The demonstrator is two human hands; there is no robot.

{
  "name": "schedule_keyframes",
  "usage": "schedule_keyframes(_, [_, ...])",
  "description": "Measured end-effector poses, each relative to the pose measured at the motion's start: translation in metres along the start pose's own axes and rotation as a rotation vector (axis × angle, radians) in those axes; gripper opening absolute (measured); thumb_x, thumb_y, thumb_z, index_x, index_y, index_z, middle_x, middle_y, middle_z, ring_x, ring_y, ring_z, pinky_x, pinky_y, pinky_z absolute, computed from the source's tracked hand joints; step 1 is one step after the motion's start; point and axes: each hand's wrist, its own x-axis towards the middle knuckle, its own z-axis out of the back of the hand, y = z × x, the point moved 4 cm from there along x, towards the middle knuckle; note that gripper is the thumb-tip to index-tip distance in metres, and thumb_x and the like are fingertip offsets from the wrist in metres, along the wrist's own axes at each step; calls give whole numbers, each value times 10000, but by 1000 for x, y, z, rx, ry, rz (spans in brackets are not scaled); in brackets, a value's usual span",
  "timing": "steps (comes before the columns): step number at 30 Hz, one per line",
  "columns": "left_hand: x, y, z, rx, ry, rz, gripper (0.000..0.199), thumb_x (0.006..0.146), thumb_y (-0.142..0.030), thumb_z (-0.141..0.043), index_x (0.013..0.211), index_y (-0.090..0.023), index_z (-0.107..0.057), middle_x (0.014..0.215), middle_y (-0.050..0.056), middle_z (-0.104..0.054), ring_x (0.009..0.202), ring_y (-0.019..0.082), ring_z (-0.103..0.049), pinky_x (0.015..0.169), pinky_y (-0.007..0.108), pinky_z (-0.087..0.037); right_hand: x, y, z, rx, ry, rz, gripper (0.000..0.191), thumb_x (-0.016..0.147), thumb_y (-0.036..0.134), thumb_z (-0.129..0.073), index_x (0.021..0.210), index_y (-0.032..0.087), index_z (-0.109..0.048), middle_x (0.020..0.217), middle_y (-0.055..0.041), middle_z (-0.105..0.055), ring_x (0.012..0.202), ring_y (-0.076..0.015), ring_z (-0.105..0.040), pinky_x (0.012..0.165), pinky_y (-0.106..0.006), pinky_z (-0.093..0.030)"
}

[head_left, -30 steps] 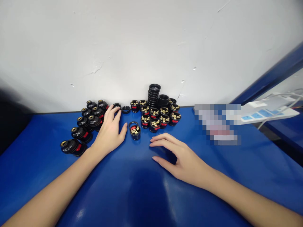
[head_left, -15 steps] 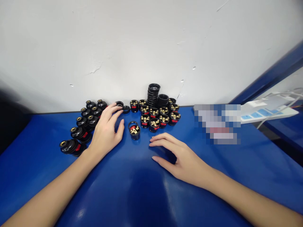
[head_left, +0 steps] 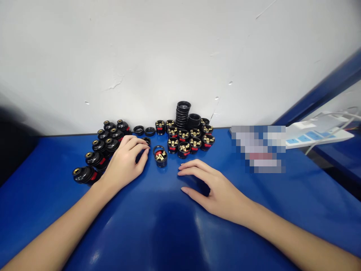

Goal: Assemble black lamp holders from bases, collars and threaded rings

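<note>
My left hand (head_left: 129,156) is closed, thumb and fingers together at a black ring (head_left: 146,141) that shows just beyond its fingertips. Right beside it stands a single black lamp-holder base (head_left: 161,159), brass contacts facing up and another black ring (head_left: 158,149) leaning at its back rim. My right hand (head_left: 204,184) rests over the blue table (head_left: 135,233), fingers apart, holding nothing. Two more loose rings, a left one (head_left: 138,130) and a right one (head_left: 149,131), lie near the wall. Several lamp-holder bases (head_left: 184,149) with red switches are grouped behind my right hand.
Several assembled black lamp holders (head_left: 96,159) with brass tops stand in rows to the left. A tall stack of black rings (head_left: 182,114) rises by the white wall (head_left: 169,56), next to a shorter stack (head_left: 194,120). A blurred-out item and a white power strip (head_left: 318,137) lie at right.
My left hand has drawn back from the loose rings by the wall, and its fingers have closed on one black ring. My right hand has stayed in place.
</note>
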Motion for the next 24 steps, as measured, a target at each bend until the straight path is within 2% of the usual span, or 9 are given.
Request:
schedule_keyframes(3, [-1,-3,2,5,31,2,183,1049,-208,-609,1146,-217,-763,1229,111,-763,1199,315,-644,1121,573,-581,-1,0,0,5,6,-4,262,1044,195,-725,1300,253,-711,1365,-121,-731,1286,-264,-741,1148,-481,-625])
schedule_keyframes(6, [-2,-6,0,-17,95,0,330,989,-255,-681,1314,-237,-731,1456,133,-664,1419,378,-552,1236,649,-496,-1,0,0,5,13,-7,259,1046,199,-725,1300,241,-713,1368,-124,-726,1288,-259,-735,1150,-474,-619])
schedule_keyframes(9, [-4,-8,-4,-68,149,-16,408,993,-294,-698,1400,-267,-702,1565,128,-597,1547,383,-473,1301,650,-447,-1,0,0,6,19,-14,268,1046,195,-724,1311,235,-713,1377,-125,-721,1296,-256,-729,1158,-468,-612])
schedule_keyframes(14, [-6,-12,-8,-116,208,-52,372,1024,-394,-735,1369,-255,-726,1581,134,-613,1562,383,-492,1301,637,-475,0,1,-1,9,17,-11,274,1042,182,-726,1312,228,-716,1380,-124,-719,1298,-249,-727,1169,-449,-601])
schedule_keyframes(17, [-8,-15,-10,-138,201,-64,385,1033,-417,-748,1365,-224,-725,1575,162,-626,1549,379,-529,1283,622,-509,0,1,-1,13,11,-18,276,1045,183,-721,1315,233,-704,1364,-116,-722,1286,-249,-732,1158,-445,-610])
schedule_keyframes(24, [-10,-19,-12,-151,198,-174,266,1093,-246,-643,1309,-157,-770,1562,198,-655,1478,343,-643,1217,546,-601,-1,-4,-1,66,-45,-109,399,1038,226,-732,1415,240,-604,1415,-114,-689,1308,-258,-717,1164,-469,-630])
